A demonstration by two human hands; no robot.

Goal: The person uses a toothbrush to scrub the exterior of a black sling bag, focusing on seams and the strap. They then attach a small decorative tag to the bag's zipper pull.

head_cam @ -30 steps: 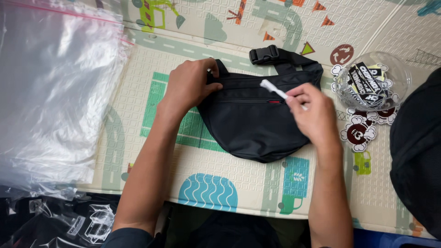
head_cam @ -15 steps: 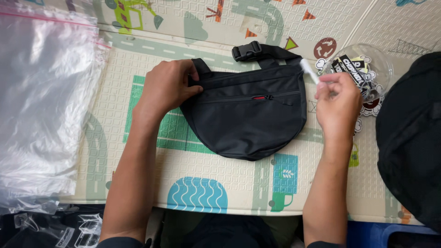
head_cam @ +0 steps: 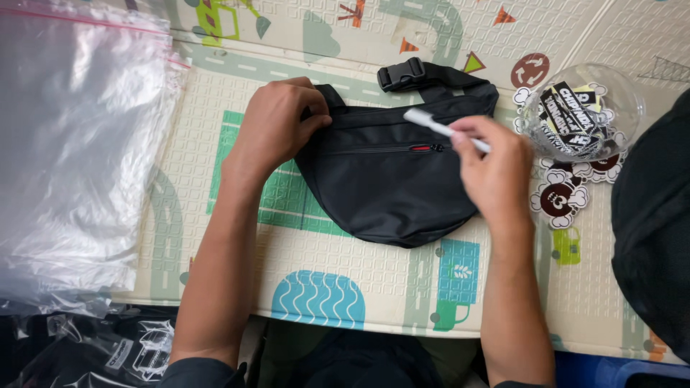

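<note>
Two bare forearms enter from the lower edge, ending in the left hand (head_cam: 277, 129) and the right hand (head_cam: 496, 176). No rings, watch or gloves are visible. Dark grey short sleeves show at both upper arms, at the frame's bottom.
</note>
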